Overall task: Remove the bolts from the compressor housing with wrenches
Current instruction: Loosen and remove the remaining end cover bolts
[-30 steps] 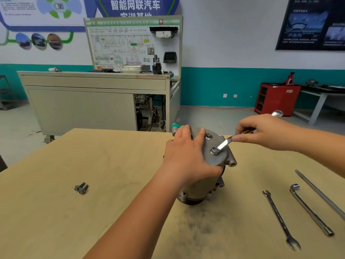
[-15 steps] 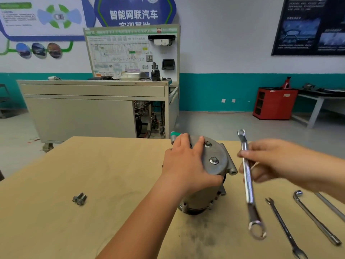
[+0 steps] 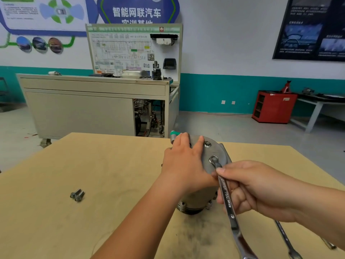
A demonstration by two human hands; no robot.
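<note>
While the compressor housing (image 3: 197,200) stands upright near the middle of the tabletop (image 3: 112,165), its flat grey end plate (image 3: 221,152) faces up and tilts toward the camera. Two bolts show in that plate: an upper bolt (image 3: 207,144) sits bare near the far edge, and a lower bolt (image 3: 214,159) lies inside the ring end of a wrench (image 3: 226,194). From there the wrench slants down toward the person, and its open end reaches the bottom edge of the view. The right hand (image 3: 250,189) is clamped on the shaft just below the ring, thumb on top and fingers curled beneath it. The left hand (image 3: 184,165) lies over the left side of the housing with its fingers straight and spread, pressing on the plate, and its thumb reaches toward the wrench. The two hands are close together, nearly touching at the thumbs. A green cap (image 3: 173,133) pokes out at the far side of the housing, just past the left fingertips. A dark smudge (image 3: 201,232) marks the tabletop below the housing's base. Two loose bolts (image 3: 77,195) lie side by side well to the left, apart from everything else. A second wrench (image 3: 285,238) lies on the tabletop to the right, partly hidden under the right forearm. Beyond the tabletop stands a grey cabinet (image 3: 80,109) carrying a diagram board (image 3: 130,51), and a red cabinet (image 3: 273,106) stands against the teal and white wall at the right.
</note>
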